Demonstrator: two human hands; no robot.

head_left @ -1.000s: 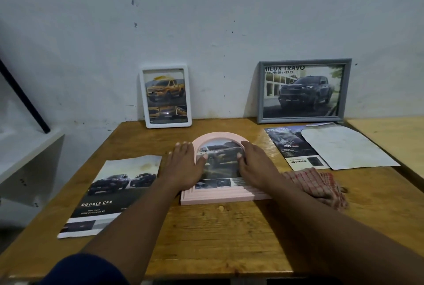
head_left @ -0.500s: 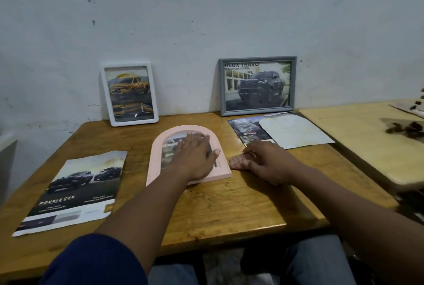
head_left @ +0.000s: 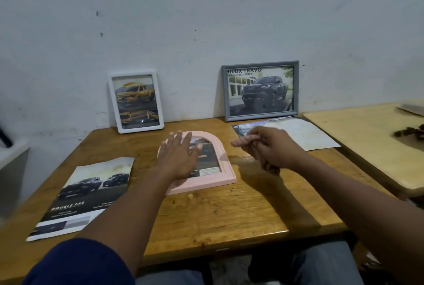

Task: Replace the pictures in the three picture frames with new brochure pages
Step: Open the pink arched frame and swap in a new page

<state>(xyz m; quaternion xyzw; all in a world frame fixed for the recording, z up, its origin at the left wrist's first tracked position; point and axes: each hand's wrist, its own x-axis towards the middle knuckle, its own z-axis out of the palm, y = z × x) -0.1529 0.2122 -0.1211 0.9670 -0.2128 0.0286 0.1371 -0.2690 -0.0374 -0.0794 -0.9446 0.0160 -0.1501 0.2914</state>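
A pink arched picture frame (head_left: 226, 170) lies flat in the middle of the wooden table (head_left: 229, 211), with a car picture in it. My left hand (head_left: 179, 158) rests flat on its left half, fingers straight. My right hand (head_left: 266, 147) hovers just right of the frame with loosely curled fingers and nothing visible in it. A white frame (head_left: 137, 74) with a yellow truck picture and a grey frame (head_left: 260, 63) with a dark truck picture lean against the wall. A "Double Cab" brochure page (head_left: 87, 193) lies at the left.
Behind my right hand lie a dark brochure page (head_left: 241, 128) and a blank white sheet (head_left: 307, 133). A paler second table (head_left: 367, 142) adjoins on the right, with dark small objects (head_left: 410, 133) on it. A white shelf edge (head_left: 13, 154) stands at the far left.
My right hand left the pink frame, rested on the table beside it, then lifted off. My left hand slid onto the frame's face. The view swung; the checked cloth is out of sight.
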